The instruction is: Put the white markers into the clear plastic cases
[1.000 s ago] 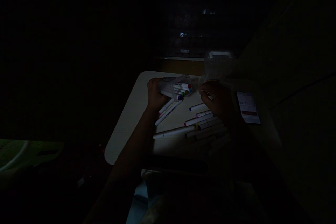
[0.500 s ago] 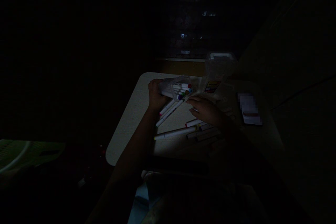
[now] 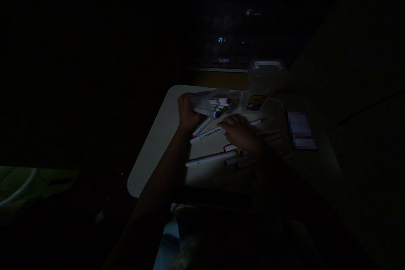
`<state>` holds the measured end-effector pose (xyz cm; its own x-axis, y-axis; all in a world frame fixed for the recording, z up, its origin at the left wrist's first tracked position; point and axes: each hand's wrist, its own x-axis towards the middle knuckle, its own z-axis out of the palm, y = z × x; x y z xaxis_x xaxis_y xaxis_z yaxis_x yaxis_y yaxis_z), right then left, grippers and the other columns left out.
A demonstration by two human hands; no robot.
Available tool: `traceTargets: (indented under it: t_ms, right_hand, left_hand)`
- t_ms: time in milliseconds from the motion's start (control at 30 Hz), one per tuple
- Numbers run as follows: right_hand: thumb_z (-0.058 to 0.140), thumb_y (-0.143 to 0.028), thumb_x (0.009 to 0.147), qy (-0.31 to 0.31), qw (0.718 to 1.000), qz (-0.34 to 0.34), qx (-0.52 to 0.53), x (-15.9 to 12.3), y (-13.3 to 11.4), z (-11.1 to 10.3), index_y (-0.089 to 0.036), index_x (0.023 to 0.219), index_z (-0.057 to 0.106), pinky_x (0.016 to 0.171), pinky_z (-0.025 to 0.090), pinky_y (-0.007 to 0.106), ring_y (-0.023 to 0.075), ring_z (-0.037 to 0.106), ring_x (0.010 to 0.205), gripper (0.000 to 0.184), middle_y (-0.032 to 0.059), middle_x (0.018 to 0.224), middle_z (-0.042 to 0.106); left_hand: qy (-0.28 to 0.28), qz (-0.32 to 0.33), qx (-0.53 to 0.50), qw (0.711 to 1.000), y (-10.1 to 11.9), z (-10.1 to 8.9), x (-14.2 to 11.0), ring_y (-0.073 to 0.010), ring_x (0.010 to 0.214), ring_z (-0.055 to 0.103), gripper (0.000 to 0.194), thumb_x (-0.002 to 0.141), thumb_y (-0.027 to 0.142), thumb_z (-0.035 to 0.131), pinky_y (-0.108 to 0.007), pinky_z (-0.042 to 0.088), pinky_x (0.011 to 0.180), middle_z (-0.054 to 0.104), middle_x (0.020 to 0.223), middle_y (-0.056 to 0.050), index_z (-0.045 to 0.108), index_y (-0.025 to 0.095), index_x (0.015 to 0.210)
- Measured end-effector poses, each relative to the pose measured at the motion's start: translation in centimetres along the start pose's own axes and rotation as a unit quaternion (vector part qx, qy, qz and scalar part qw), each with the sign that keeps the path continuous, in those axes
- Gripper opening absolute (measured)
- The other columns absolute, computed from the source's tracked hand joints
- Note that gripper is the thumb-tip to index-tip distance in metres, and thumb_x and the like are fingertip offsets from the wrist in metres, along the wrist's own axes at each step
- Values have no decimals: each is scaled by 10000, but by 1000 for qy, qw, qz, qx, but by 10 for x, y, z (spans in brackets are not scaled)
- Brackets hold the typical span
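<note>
In the dim light my left hand [image 3: 187, 112] is closed around a clear plastic case [image 3: 201, 103] lying on its side. Several white markers [image 3: 223, 101] are inside it, their red, blue, brown, green and purple ends facing right. My right hand [image 3: 241, 135] is just below the case's open end, with its fingers closed on the upper end of a white marker with a teal tip [image 3: 205, 135]. Beside that one, a pink-tipped marker [image 3: 201, 127] lies partly under the case. A yellow-tipped marker [image 3: 210, 159] rests nearer to me.
Several more markers [image 3: 232, 161] lie under and around my right forearm on the pale table [image 3: 152, 147]. A clear container with a white handle [image 3: 267, 65] stands at the back. To the right lies a phone [image 3: 301, 130], its screen blurred.
My right hand has moved left and taken the teal-tipped marker by its upper end. That marker has turned to a flatter angle. My left hand still holds the case in place.
</note>
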<state>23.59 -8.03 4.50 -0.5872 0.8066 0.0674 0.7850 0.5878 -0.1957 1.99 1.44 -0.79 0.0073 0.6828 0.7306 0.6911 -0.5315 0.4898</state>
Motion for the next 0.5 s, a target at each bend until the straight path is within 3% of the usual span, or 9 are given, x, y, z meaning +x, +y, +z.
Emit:
traceTargets:
  t_ms: [167,333,500]
  right_hand:
    - [582,-206,871,-20,999,37,-27,-1,6,-2,-151,1033,698,956,386,411,286,540,1092,206,118,1077,647]
    - [593,-210,874,-12,999,43,-22,-1,5,-6,-157,994,694,942,389,402,272,550,1084,166,101,1063,658]
    - [572,-168,876,34,996,15,83,0,17,-16,-145,983,688,911,441,364,221,607,1003,160,94,1015,685]
  left_hand:
    - [15,15,-8,1000,1,1,0,-274,1050,555,519,613,355,701,-426,426,940,580,1067,-73,512,222,1078]
    - [13,4,1,1000,1,0,0,-272,1055,555,518,611,341,710,-430,433,940,583,1075,-66,512,230,1076]
    - [18,7,-10,1000,-2,1,0,-267,1036,555,517,611,352,740,-441,443,932,584,1058,-73,526,208,1059]
